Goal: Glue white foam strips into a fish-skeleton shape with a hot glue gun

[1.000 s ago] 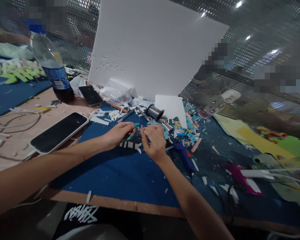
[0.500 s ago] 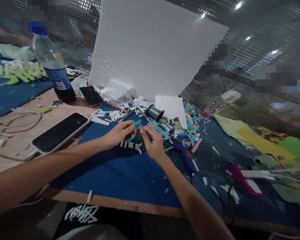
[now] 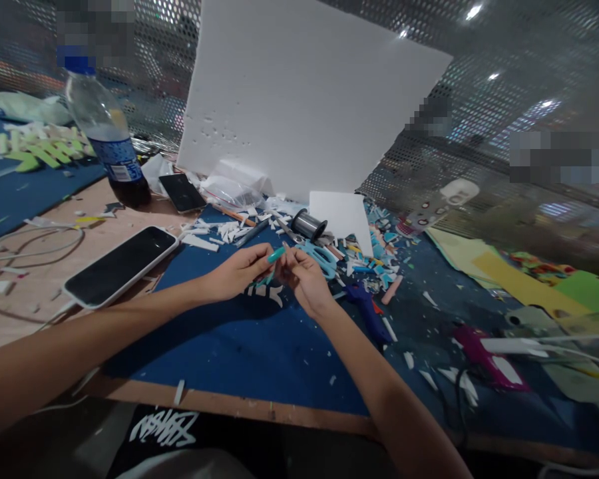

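My left hand (image 3: 237,271) is closed in a pinch at the middle of the blue mat (image 3: 219,346). A narrow, curved teal piece (image 3: 276,255) shows at its fingertips, and more teal appears below the fingers. Against it, my right hand (image 3: 304,274) has its thumb and fingers pressed together; what lies between them is hidden. Both hands are raised slightly over the mat, fingertips meeting. Partly covered by them, a row of small pale cut pieces (image 3: 269,293) lies on the mat. Light-blue-handled scissors (image 3: 322,259) rest just behind my right hand.
A blue glue gun (image 3: 369,309) and a magenta one (image 3: 489,356) lie to the right. Behind are a thread spool (image 3: 308,225), foam scraps and a large white board (image 3: 299,100). On the left stand a bottle (image 3: 112,153) and a phone (image 3: 122,266).
My right hand has turned slightly, its fingertips shifting up and its fingers drawing closer together. The teal piece has moved a little right and down, and my hands cover more of the pale pieces.
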Motion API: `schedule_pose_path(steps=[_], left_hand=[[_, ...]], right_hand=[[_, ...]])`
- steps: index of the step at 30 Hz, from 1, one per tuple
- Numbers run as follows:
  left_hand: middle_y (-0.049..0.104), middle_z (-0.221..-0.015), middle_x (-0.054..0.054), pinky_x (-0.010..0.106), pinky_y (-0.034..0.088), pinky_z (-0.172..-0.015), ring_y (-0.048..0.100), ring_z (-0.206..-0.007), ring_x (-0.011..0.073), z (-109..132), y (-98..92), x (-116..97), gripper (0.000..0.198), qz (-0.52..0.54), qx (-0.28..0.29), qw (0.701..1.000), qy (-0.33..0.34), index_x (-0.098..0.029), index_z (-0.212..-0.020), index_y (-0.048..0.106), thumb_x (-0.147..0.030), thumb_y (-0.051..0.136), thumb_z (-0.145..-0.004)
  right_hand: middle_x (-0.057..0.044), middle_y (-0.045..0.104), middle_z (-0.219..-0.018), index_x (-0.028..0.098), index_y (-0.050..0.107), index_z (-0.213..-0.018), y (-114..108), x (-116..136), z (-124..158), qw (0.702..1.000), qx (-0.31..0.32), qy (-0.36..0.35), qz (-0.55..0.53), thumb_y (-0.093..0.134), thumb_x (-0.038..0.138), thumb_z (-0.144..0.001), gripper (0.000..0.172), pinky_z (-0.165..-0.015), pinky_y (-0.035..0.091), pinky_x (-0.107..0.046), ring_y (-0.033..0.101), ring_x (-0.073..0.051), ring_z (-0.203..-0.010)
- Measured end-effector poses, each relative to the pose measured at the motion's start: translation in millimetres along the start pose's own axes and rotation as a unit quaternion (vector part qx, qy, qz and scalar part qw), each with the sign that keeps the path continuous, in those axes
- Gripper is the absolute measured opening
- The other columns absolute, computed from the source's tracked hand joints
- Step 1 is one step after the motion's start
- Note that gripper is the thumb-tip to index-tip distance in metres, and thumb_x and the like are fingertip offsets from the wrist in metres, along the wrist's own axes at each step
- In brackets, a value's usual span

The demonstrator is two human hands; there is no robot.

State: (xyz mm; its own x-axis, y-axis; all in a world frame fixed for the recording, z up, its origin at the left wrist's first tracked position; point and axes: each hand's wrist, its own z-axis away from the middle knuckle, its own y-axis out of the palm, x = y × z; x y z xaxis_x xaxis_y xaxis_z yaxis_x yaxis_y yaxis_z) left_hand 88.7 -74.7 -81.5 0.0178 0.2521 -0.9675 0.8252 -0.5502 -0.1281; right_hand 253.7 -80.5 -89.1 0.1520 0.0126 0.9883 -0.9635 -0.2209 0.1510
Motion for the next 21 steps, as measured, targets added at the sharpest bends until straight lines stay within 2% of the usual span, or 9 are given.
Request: schedule_pose_path(steps=[3, 6, 8, 21], left_hand=[[0.034, -0.06, -0.006, 0.02, 0.028, -0.048, 0.028, -0.049, 0.0061, -1.6, 0.8, 1.3, 0.03, 0.041, -0.041, 0.998, -0.021, -0.018, -0.071, 0.041, -0.04, 0.04, -0.09], [0.034, -0.058, -0.006, 0.02, 0.025, -0.046, 0.027, -0.048, 0.0057, -3.8, 0.4, 3.6, 0.033, 0.055, -0.061, 0.996, -0.032, -0.017, -0.069, 0.041, -0.045, 0.042, -0.088], [0.033, -0.056, -0.006, 0.02, 0.024, -0.046, 0.026, -0.047, 0.0058, -4.7, -0.3, 5.1, 0.036, 0.049, -0.063, 0.996, -0.035, -0.017, -0.068, 0.041, -0.047, 0.041, -0.088], [0.034, -0.056, -0.006, 0.021, 0.025, -0.047, 0.028, -0.048, 0.0066, -4.6, -3.0, 7.5, 0.037, 0.034, -0.073, 0.996, -0.03, -0.017, -0.067, 0.041, -0.047, 0.04, -0.089]], right_hand=[[0.002, 0.051, -0.058, 0.02, 0.049, -0.062, -1.6, 1.8, 1.6, 0.997, -0.021, -0.06, 0.053, 0.056, 0.05, -0.081, 0.036, -0.049, 0.037, -0.025, 0.043, -0.011, -0.048], [0.002, 0.052, -0.057, 0.02, 0.051, -0.063, -1.1, 3.9, 6.8, 0.976, -0.026, -0.151, 0.157, 0.05, 0.045, -0.087, 0.035, -0.05, 0.038, -0.026, 0.046, -0.011, -0.048], [0.001, 0.052, -0.058, 0.02, 0.052, -0.063, 0.2, 4.8, 10.5, 0.963, -0.026, -0.18, 0.199, 0.047, 0.041, -0.09, 0.035, -0.051, 0.038, -0.027, 0.047, -0.011, -0.049], [0.001, 0.053, -0.06, 0.02, 0.053, -0.064, -0.5, 5.8, 13.3, 0.959, -0.009, -0.181, 0.219, 0.045, 0.039, -0.091, 0.034, -0.05, 0.04, -0.027, 0.049, -0.011, -0.048]])
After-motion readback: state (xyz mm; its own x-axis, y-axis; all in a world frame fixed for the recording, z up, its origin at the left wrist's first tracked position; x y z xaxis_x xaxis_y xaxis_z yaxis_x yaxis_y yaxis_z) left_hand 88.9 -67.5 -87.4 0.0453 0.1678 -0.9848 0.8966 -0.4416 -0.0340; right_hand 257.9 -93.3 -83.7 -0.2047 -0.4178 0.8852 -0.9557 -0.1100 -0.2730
